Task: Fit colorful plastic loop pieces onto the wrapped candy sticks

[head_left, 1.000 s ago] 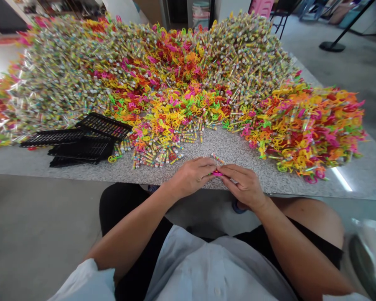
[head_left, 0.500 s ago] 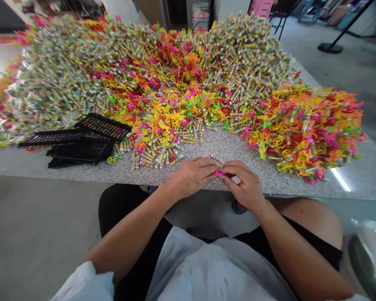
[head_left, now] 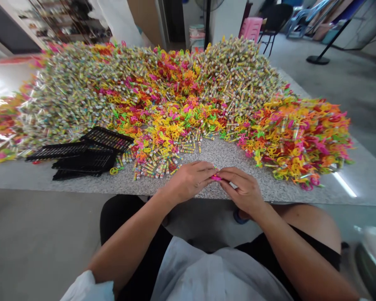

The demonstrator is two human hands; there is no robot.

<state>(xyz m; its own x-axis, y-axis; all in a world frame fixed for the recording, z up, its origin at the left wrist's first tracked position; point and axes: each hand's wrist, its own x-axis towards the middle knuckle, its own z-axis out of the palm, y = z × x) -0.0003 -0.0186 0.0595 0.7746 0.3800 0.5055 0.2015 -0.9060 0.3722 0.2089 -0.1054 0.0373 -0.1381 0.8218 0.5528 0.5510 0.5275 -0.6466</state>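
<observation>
View tipped up a bit; L hand (head_left: 190, 180) & R hand (head_left: 245, 190) both still pinched the pink piece (head_left: 216, 178) nr tabletop (head_left: 221, 151) edge, so work on it prob. wasn't done

Both hands (head_left: 191, 179) pinching a pink piece (head_left: 216, 178) — speckled table (head_left: 227, 151), black trays (head_left: 84, 162), colourful heaps (head_left: 301, 140) beyond

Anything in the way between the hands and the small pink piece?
Nothing visible: the left hand and right hand both have their fingertips on the pink piece, near the front edge of the speckled table.
</observation>
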